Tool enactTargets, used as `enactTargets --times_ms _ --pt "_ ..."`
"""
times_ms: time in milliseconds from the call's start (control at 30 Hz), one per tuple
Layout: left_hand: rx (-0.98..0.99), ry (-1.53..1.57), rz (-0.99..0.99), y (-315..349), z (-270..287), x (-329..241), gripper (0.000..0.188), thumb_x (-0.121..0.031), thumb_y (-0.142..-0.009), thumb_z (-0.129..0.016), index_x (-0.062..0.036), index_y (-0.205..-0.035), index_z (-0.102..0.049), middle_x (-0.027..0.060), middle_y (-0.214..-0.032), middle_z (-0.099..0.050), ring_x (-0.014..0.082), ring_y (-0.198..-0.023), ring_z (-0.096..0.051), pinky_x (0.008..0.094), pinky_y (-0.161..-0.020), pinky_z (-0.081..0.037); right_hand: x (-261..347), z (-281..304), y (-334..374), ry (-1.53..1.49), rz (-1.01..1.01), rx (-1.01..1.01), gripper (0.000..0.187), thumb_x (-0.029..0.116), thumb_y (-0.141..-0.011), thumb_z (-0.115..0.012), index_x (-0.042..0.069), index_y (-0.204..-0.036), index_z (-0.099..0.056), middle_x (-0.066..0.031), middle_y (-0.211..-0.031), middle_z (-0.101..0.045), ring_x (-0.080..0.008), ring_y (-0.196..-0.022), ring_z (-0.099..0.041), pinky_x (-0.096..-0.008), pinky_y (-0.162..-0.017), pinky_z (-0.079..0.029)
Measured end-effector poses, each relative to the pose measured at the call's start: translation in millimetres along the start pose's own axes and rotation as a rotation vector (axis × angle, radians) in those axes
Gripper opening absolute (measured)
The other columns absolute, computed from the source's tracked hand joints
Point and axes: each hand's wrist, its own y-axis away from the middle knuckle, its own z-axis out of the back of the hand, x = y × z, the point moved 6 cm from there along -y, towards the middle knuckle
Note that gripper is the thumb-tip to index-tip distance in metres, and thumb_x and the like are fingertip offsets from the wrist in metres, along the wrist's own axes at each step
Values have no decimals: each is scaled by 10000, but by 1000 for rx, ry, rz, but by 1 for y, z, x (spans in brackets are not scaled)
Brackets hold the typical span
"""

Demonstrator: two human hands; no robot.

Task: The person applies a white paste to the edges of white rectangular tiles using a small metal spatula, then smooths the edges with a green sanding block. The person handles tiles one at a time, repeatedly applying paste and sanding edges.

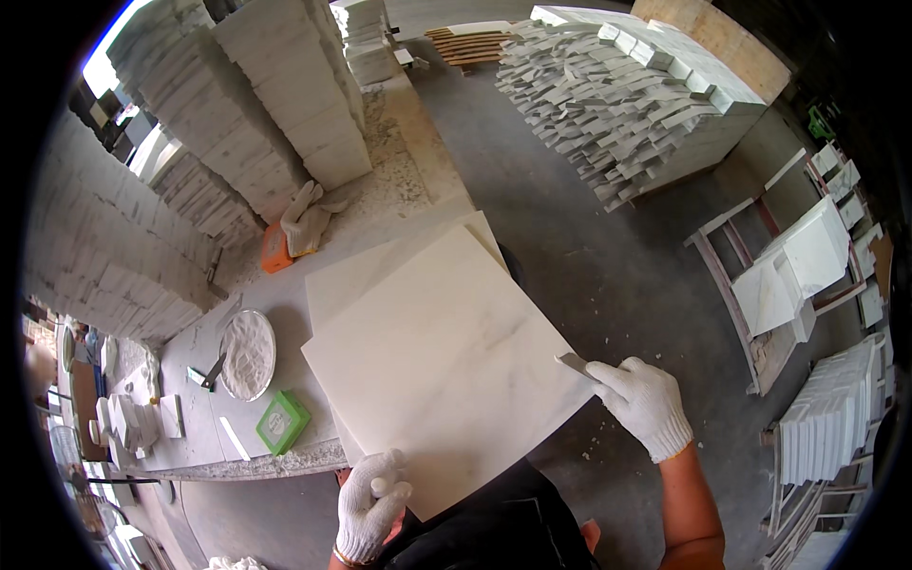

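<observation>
A large square white marble tile (pixel 437 351) with faint grey veins lies turned on top of another pale slab (pixel 347 280), overhanging the bench's near edge. My left hand (pixel 370 503), in a white knit glove, grips the tile's near left edge with curled fingers. My right hand (pixel 646 404), gloved the same way, is closed around a small flat scraper blade (pixel 576 367). The blade meets the tile near its right corner. The scraper's handle is hidden inside my right hand.
Left on the bench are a bowl of white paste (pixel 249 356), a green box (pixel 283 423) and an orange block (pixel 276 249) beside a spare glove (pixel 306 223). Tall stone stacks (pixel 285 90) stand behind. Beyond the floor are piled stone strips (pixel 608 114) and a slab rack (pixel 793 266).
</observation>
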Motion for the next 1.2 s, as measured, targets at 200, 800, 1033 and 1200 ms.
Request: enactTargets --times_ms 200,800,1033,1200 --pt "5 -17 -8 -2 2 3 479 46 -853 -669 3 -1318 -563 136 -1235 -653 205 -1082 -646 362 -978 -507 -1 7 2 -68 -19 -9 272 174 -844 -758 183 -1115 -733 -67 -733 -573 -265 -629 -604 -387 -569 -492" --pt "277 -375 -155 -28 -22 -28 619 44 -894 -630 41 -1474 -414 180 -1252 -633 235 -1116 -639 381 -993 -508 -2 4 6 -52 3 21 203 251 -883 -683 241 -1084 -704 -66 -719 -576 -291 -634 -616 -432 -550 -485" --pt "349 -514 -325 -58 -60 -57 604 -158 -878 -776 31 -1394 -526 155 -1151 -704 206 -1022 -684 348 -910 -549 0 8 -5 -107 -3 -19 217 249 -887 -681 250 -1103 -695 -56 -714 -565 -277 -637 -609 -426 -560 -486" --pt "338 -678 -361 -75 -84 -74 617 -300 -800 -839 -42 -1319 -628 115 -1102 -718 202 -924 -691 323 -823 -546 -3 0 -3 -35 12 35 244 224 -851 -730 224 -1096 -729 -39 -720 -569 -246 -648 -609 -390 -571 -492"
